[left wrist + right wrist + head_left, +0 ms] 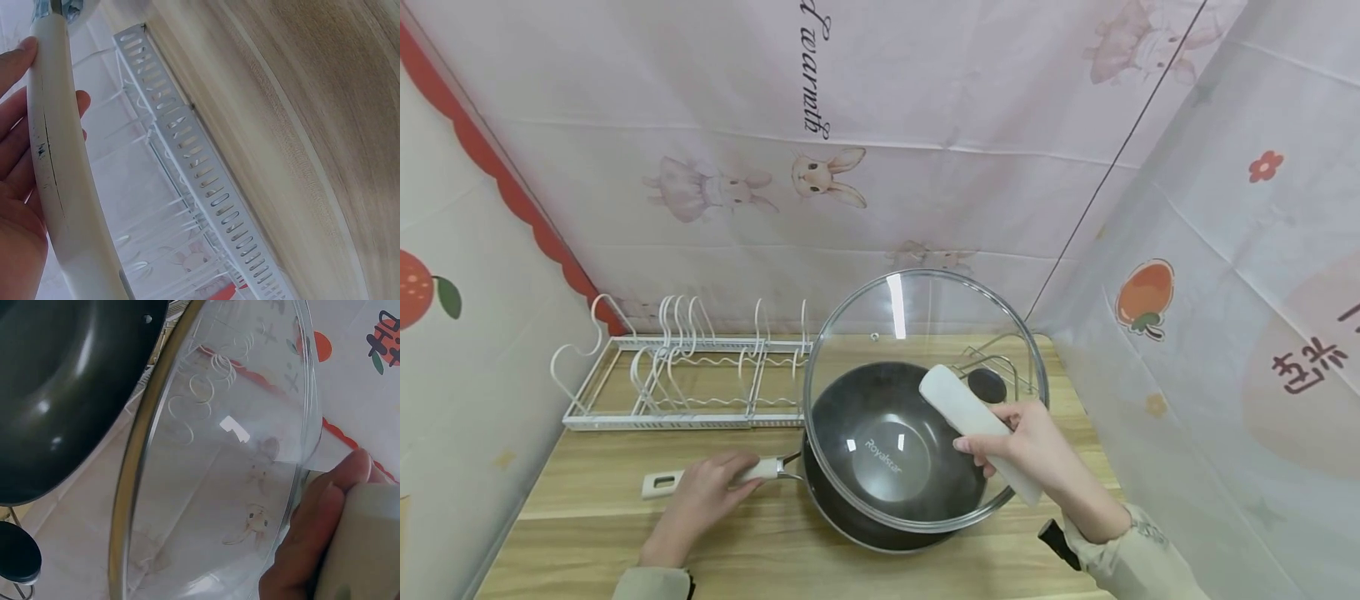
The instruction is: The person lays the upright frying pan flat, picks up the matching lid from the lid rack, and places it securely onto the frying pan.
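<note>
A dark wok-like pan [842,518] with "Royalstar" on its inner base sits on the wooden tabletop. My left hand [703,492] grips its cream handle [59,137], fingers wrapped behind and the thumb on top. Over the pan, a clear glass lid [206,456] with a metal rim is held tilted. My right hand [1030,442] holds the lid by its long white handle [958,400]. In the right wrist view the lid's rim stands apart from the pan [56,394], and the pan's interior appears to hold nothing.
A white wire dish rack [685,422] stands behind my left hand. Behind the lid at the right is a small wire stand with a black round piece [19,553]. The wooden tabletop [715,567] meets printed cloth walls [940,108] at the back and sides.
</note>
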Demonstrator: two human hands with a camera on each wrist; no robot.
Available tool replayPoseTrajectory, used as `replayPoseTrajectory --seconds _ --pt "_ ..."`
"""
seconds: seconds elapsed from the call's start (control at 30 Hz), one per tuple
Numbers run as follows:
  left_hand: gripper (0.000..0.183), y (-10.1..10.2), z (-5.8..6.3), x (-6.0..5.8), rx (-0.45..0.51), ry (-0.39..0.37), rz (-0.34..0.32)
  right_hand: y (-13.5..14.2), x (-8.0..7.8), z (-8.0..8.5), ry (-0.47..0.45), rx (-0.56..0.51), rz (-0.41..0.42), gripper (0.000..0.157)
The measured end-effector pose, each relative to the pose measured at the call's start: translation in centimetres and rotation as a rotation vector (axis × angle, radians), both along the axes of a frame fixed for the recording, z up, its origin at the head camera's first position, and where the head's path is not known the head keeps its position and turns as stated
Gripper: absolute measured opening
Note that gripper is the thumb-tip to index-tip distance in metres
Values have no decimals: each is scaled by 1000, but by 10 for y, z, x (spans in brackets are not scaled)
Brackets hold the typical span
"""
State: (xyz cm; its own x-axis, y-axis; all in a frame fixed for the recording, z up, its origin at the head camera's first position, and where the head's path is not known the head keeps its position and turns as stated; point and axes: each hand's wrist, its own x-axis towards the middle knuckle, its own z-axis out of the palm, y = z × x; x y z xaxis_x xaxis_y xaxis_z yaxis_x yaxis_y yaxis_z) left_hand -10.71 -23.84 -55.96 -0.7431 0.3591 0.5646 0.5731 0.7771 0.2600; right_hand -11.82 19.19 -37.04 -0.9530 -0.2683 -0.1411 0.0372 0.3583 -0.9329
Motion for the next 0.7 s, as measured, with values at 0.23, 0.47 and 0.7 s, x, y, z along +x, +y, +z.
replayPoseTrajectory --seconds 0.23,0.47,0.7 --pt "36 1 0 1 1 0 9 -2 -8 -11 -62 -12 21 27" --pt "37 0 -1 1 8 10 14 -6 -15 -27 -126 -20 46 25" --pt "36 0 -2 1 19 22 3 -10 -22 -47 -166 -48 60 24"
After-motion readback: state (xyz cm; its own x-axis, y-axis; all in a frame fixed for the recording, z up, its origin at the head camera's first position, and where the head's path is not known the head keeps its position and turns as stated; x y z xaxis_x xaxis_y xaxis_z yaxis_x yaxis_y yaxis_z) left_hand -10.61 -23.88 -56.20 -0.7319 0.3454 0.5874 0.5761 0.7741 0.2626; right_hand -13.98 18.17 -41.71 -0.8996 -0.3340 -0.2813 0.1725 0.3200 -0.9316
